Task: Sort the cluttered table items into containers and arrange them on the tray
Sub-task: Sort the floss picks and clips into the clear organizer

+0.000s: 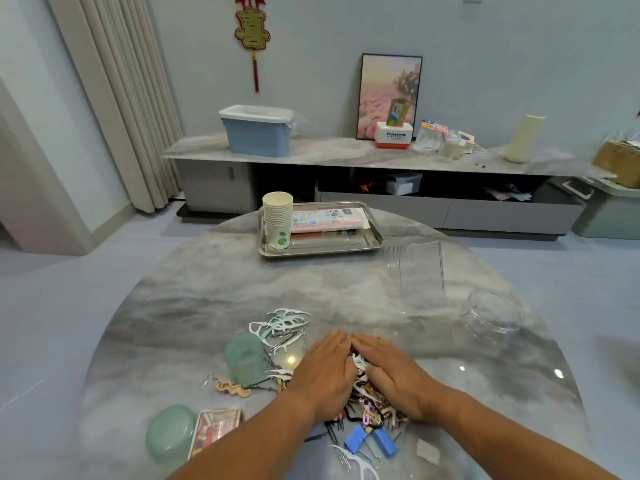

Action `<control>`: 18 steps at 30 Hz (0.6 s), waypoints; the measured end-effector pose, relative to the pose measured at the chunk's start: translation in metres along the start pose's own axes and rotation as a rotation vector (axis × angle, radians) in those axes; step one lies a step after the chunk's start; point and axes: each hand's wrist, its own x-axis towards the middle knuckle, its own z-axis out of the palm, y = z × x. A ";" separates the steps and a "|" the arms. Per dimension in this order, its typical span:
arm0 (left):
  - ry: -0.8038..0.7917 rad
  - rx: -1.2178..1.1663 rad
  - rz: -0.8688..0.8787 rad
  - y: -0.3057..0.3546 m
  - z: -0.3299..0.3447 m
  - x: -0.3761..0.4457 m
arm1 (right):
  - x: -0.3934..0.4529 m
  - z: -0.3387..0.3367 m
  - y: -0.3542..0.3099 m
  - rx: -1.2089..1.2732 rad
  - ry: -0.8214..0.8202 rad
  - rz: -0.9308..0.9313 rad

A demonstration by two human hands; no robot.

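Note:
A heap of small clutter [363, 396], with floss picks, hair ties and clips, lies near the front of the round marble table [242, 289]. My left hand [322, 375] and my right hand [391, 372] lie flat on it with straight fingers, fingertips almost meeting. More floss picks [284, 323] spread out to the left. A green translucent cup [244, 356] stands beside them, and a green lid [169, 438] lies front left. Two blue binder clips [372, 439] sit below the heap. A steel tray [375, 239] at the far side holds stacked paper cups [277, 220] and flat packets [329, 218].
A clear plastic box [417, 265] and a clear round container [495, 315] sit on the right of the table. A card box [216, 427] lies next to the green lid, with a wavy beige clip [232, 389] near it. Behind stands a low cabinet with a blue bin [256, 135].

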 end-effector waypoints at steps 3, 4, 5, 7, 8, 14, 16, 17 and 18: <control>0.013 0.004 -0.002 0.003 0.002 -0.017 | -0.010 0.001 -0.008 -0.034 -0.038 -0.018; 0.017 0.002 0.000 0.003 0.002 -0.021 | -0.012 0.001 -0.011 -0.043 -0.049 -0.024; 0.018 -0.001 0.000 0.003 0.003 -0.027 | -0.016 0.001 -0.015 -0.055 -0.058 -0.033; 0.012 0.001 -0.003 0.002 0.006 -0.037 | -0.023 0.002 -0.020 -0.068 -0.073 -0.050; 0.011 0.002 -0.004 0.002 0.007 -0.041 | -0.027 0.003 -0.021 -0.073 -0.083 -0.059; 0.066 -0.018 -0.015 0.008 0.012 -0.073 | -0.044 -0.001 -0.035 -0.062 -0.176 -0.073; 0.161 -0.032 -0.024 0.008 0.012 -0.085 | -0.040 -0.011 -0.045 -0.026 -0.155 -0.058; 0.229 -0.043 -0.021 0.009 0.012 -0.090 | -0.037 -0.015 -0.050 0.009 -0.123 -0.031; 0.308 -0.058 -0.022 0.009 0.010 -0.094 | -0.034 -0.017 -0.054 0.049 -0.077 0.003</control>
